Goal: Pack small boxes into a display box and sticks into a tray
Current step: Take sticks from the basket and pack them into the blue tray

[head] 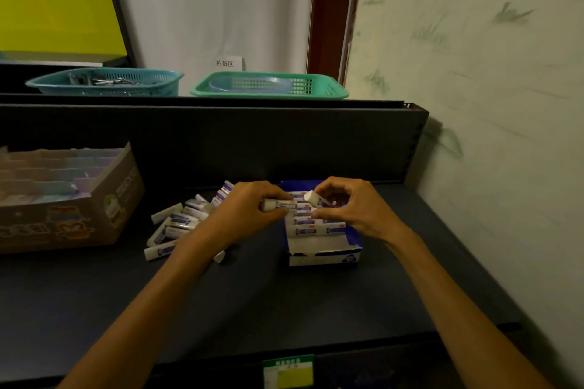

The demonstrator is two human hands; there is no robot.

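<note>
1. Blue tray (pixel 354 257) holds rows of sticks (pixel 311 224)
2. Left hand (pixel 249 215) grips one stick (pixel 278 205) over it; right hand (pixel 350 208) pinches another stick (pixel 313 198)
3. Loose sticks (pixel 177 223) lie left
4. Cardboard display box (pixel 104 211) holds small boxes (pixel 44 180)

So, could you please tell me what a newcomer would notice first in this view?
Probably the two hands at the centre: the left hand and right hand each hold a small white stick over the blue tray, which is partly filled with rows of sticks. Next, the loose pile of sticks on the dark shelf to the left, beside a cardboard display box.
</note>
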